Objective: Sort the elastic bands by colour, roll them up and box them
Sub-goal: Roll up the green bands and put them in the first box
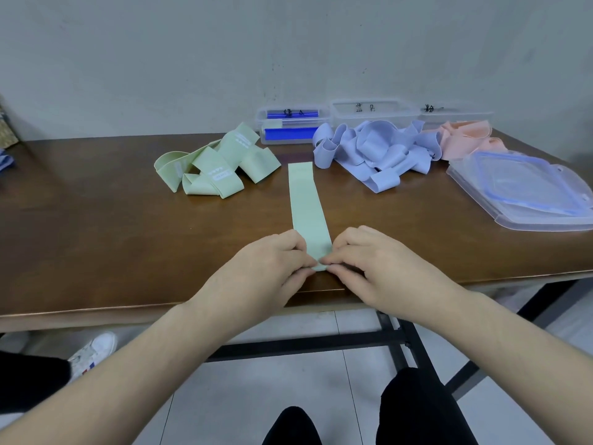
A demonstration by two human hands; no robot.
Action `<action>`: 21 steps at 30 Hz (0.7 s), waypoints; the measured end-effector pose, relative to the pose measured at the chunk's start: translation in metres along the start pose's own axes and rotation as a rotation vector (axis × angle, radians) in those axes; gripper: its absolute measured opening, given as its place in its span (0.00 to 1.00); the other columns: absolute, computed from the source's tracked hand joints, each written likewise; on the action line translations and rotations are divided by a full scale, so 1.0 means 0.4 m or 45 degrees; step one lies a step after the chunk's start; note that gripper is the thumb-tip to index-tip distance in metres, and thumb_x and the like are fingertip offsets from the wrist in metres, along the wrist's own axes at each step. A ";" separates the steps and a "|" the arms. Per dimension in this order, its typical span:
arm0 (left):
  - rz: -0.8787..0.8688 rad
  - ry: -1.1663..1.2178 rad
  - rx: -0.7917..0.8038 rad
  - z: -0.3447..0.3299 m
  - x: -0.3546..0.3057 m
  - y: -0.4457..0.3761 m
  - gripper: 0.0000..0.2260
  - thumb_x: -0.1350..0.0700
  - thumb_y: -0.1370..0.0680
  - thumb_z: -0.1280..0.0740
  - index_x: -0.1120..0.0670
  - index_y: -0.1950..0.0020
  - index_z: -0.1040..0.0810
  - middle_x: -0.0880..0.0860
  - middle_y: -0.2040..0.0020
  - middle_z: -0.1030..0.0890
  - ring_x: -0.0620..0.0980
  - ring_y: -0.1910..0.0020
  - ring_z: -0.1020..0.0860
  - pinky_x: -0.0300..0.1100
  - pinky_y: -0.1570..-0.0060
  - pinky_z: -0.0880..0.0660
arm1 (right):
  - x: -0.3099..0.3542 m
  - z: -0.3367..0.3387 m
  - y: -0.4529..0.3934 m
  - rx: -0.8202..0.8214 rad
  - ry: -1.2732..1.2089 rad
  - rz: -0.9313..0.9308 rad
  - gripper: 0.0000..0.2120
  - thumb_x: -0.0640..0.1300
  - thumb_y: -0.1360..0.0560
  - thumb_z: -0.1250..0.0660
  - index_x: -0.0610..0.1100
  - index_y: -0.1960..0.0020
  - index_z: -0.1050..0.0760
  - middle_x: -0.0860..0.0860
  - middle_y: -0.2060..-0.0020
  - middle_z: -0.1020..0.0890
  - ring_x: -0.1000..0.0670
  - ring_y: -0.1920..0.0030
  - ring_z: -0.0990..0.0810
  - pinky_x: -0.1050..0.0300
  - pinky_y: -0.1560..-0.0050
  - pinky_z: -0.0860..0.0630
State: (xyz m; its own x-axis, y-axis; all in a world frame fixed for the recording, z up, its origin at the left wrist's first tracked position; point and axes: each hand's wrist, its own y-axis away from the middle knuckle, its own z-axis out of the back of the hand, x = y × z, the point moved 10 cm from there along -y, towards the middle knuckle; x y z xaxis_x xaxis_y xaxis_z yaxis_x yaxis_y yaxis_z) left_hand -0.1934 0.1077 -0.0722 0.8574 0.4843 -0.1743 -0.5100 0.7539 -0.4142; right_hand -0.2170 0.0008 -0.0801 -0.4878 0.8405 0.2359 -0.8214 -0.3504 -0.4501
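Both hands, left [266, 271] and right [378, 268], pinch green band [308, 203] near end.

A plain grey-white wall [192, 59] stood behind the work area, marked with a few small dark specks. A brown wooden table [96, 236] with a glossy top ran along it, carried on a black metal frame [398, 335]. The floor [250, 396] was laid with pale tiles. Lighting was even and soft.

Green band [309, 207] near end — hidden under hands [321, 268].
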 end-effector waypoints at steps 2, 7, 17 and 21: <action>0.079 0.048 0.035 -0.002 0.017 -0.005 0.08 0.54 0.19 0.33 0.49 0.44 0.16 0.45 0.51 0.22 0.42 0.58 0.24 0.28 0.58 0.33 | -0.008 -0.002 -0.002 0.014 -0.045 -0.037 0.09 0.45 0.19 0.34 0.49 0.42 0.18 0.57 0.52 0.22 0.54 0.52 0.26 0.54 0.48 0.23; 0.237 0.154 0.020 0.000 0.047 -0.014 0.06 0.53 0.20 0.33 0.47 0.46 0.17 0.37 0.60 0.29 0.32 0.58 0.28 0.25 0.59 0.34 | -0.028 -0.001 -0.007 0.012 -0.171 -0.132 0.06 0.45 0.19 0.34 0.53 0.44 0.21 0.60 0.54 0.23 0.59 0.52 0.26 0.59 0.49 0.27; 0.370 0.162 0.070 -0.021 0.078 -0.035 0.06 0.52 0.19 0.35 0.46 0.48 0.19 0.40 0.55 0.28 0.33 0.59 0.29 0.26 0.61 0.35 | -0.017 0.005 -0.015 -0.068 0.011 -0.026 0.10 0.46 0.23 0.29 0.49 0.42 0.17 0.59 0.53 0.24 0.55 0.54 0.32 0.55 0.52 0.24; 0.350 0.156 -0.007 -0.013 0.079 -0.031 0.06 0.52 0.19 0.34 0.46 0.47 0.18 0.39 0.55 0.28 0.34 0.58 0.28 0.25 0.60 0.34 | -0.018 0.007 -0.021 -0.079 0.065 0.020 0.10 0.45 0.23 0.28 0.48 0.43 0.16 0.58 0.54 0.26 0.53 0.55 0.32 0.56 0.53 0.26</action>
State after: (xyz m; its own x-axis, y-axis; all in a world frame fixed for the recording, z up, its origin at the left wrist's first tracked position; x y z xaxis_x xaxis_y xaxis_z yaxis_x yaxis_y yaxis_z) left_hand -0.1597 0.1112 -0.0773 0.6892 0.6126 -0.3869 -0.7242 0.5991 -0.3414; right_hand -0.2073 -0.0034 -0.0756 -0.4837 0.8555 0.1848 -0.7930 -0.3390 -0.5062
